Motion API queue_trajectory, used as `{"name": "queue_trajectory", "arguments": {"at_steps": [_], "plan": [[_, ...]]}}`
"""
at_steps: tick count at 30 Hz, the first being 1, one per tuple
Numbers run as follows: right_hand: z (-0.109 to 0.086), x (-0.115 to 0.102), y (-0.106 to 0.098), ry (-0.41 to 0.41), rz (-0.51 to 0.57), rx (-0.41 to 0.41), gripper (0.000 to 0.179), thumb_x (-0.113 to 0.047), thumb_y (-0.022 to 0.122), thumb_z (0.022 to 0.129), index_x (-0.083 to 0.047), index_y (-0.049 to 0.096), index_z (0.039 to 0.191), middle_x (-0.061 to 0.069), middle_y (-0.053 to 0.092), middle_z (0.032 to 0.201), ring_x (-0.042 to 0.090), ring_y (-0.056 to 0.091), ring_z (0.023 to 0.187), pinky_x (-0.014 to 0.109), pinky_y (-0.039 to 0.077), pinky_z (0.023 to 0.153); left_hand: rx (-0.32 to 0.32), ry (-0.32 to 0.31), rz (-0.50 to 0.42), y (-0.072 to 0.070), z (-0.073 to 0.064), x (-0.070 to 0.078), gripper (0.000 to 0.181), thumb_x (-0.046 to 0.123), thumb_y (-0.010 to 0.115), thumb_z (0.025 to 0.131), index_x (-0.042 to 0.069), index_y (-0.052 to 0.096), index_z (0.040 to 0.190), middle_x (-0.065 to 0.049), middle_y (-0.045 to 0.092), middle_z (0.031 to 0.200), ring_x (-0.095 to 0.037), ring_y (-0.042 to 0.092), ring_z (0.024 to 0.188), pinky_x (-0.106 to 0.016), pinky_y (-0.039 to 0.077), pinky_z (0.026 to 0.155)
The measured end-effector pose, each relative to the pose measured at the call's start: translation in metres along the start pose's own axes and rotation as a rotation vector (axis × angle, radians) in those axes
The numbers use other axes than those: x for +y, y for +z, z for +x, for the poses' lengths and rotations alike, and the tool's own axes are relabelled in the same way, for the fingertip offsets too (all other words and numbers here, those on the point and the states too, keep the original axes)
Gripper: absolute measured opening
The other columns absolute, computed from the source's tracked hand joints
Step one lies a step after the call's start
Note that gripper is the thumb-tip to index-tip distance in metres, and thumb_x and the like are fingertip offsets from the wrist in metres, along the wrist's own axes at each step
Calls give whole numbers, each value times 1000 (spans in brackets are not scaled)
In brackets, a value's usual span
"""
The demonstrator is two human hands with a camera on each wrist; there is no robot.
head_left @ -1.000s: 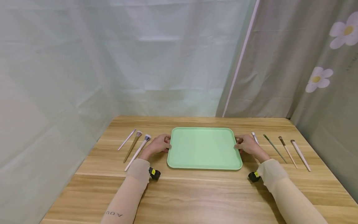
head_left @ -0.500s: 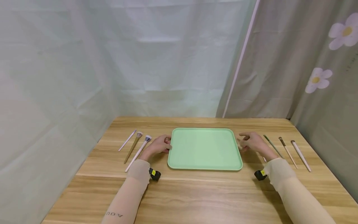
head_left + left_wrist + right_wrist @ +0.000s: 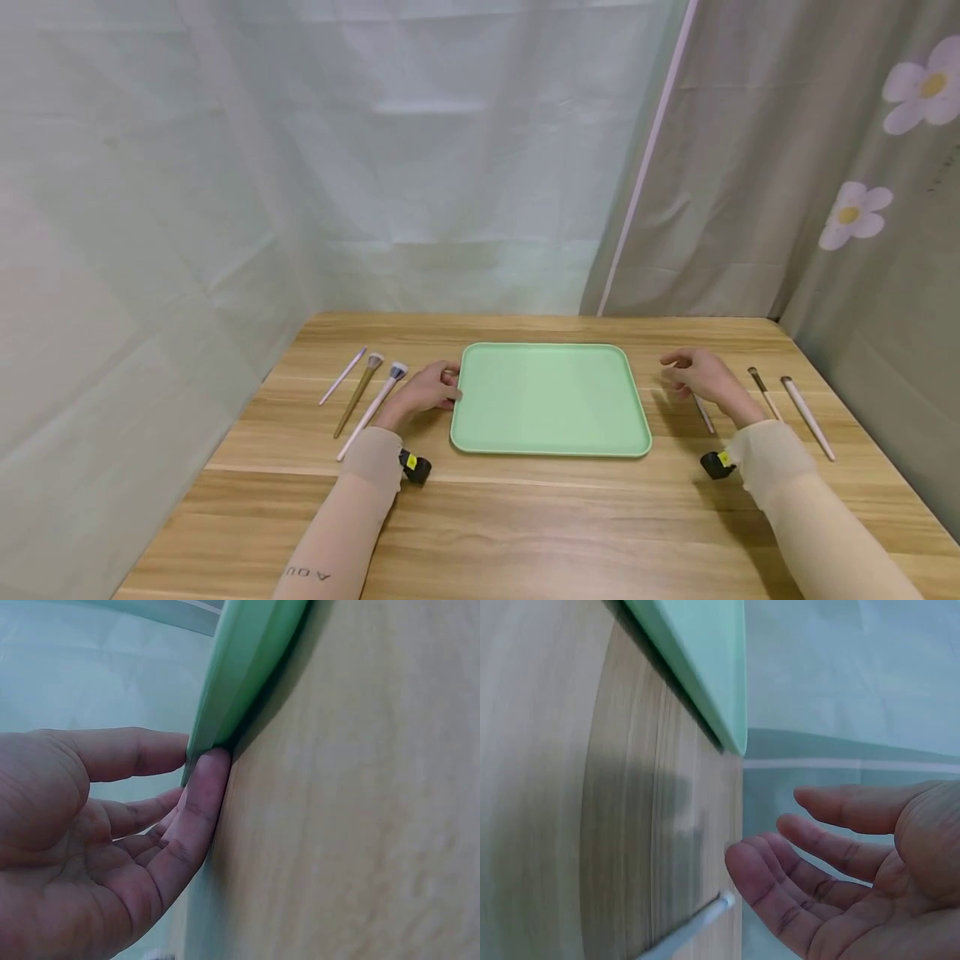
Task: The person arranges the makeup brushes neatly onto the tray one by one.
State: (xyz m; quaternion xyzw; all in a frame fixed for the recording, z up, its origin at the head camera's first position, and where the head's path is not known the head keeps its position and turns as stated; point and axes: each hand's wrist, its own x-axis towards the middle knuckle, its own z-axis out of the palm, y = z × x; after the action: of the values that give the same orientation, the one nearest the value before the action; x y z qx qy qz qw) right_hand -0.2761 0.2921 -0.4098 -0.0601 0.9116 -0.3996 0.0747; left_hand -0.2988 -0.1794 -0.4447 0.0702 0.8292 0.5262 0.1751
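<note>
A pale green tray (image 3: 551, 400) lies in the middle of the wooden table. At its left edge, my left hand (image 3: 423, 390) pinches the rim; in the left wrist view the thumb is at the rim's top and a finger tucks beneath it. My right hand (image 3: 701, 377) hovers to the right of the tray, fingers loosely bent and holding nothing. Below it lies a slim makeup brush (image 3: 703, 415), whose pale-tipped end (image 3: 726, 898) shows under the fingers in the right wrist view. A green-handled brush is hidden behind the right hand and wrist.
Left of the tray lie a thin lilac brush (image 3: 342, 377), a wooden-handled brush (image 3: 357, 397) and a white-handled brush (image 3: 367, 419). Further right are a dark-ferruled brush (image 3: 763, 392) and a thick white-handled brush (image 3: 808, 420). Curtains (image 3: 450, 167) enclose the table's back and sides.
My right hand has let go of the tray's right rim and moved rightward over the brushes. My left hand keeps its hold, and the tray has stayed in place.
</note>
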Motion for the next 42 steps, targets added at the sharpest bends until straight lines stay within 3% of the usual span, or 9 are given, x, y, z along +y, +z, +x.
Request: {"name": "queue_trajectory", "arguments": {"at_steps": [7, 17, 22, 29, 42], "plan": [[-4, 9, -16, 4, -37, 14, 43, -11, 57, 106, 19, 51, 137, 31, 65, 107, 31, 68, 83, 39, 62, 71, -2, 5, -14, 0, 4, -1, 57, -3, 63, 96, -10, 41, 148, -13, 50, 106, -21, 57, 91, -32, 60, 80], [-3, 16, -28, 64, -80, 38, 41, -9, 58, 105, 20, 53, 133, 24, 68, 94, 22, 65, 75, 37, 60, 66, -9, -6, -21, 2, 4, 5, 55, -4, 63, 96, -11, 42, 147, -12, 50, 104, -20, 57, 89, -30, 59, 79], [0, 21, -29, 104, -99, 33, 41, -9, 58, 104, 21, 53, 132, 12, 67, 76, 19, 63, 67, 35, 56, 64, -14, -5, -34, 2, 4, 6, 55, -6, 63, 95, -12, 42, 146, -12, 50, 103, -19, 57, 87, -29, 59, 78], [5, 26, -27, 140, -72, 32, 40, -3, 59, 100, 26, 51, 127, 14, 67, 77, 15, 64, 66, 33, 61, 61, -16, 1, -46, 1, 4, 6, 55, -5, 63, 96, -11, 42, 146, -12, 51, 103, -18, 58, 86, -28, 59, 77], [16, 26, -20, 241, -175, -29, 30, -6, 64, 94, 20, 60, 109, 8, 59, 71, 13, 57, 59, 27, 56, 56, -4, -4, -43, -1, 5, 5, 58, -4, 65, 94, -10, 41, 147, -13, 50, 105, -19, 58, 86, -29, 60, 76]]}}
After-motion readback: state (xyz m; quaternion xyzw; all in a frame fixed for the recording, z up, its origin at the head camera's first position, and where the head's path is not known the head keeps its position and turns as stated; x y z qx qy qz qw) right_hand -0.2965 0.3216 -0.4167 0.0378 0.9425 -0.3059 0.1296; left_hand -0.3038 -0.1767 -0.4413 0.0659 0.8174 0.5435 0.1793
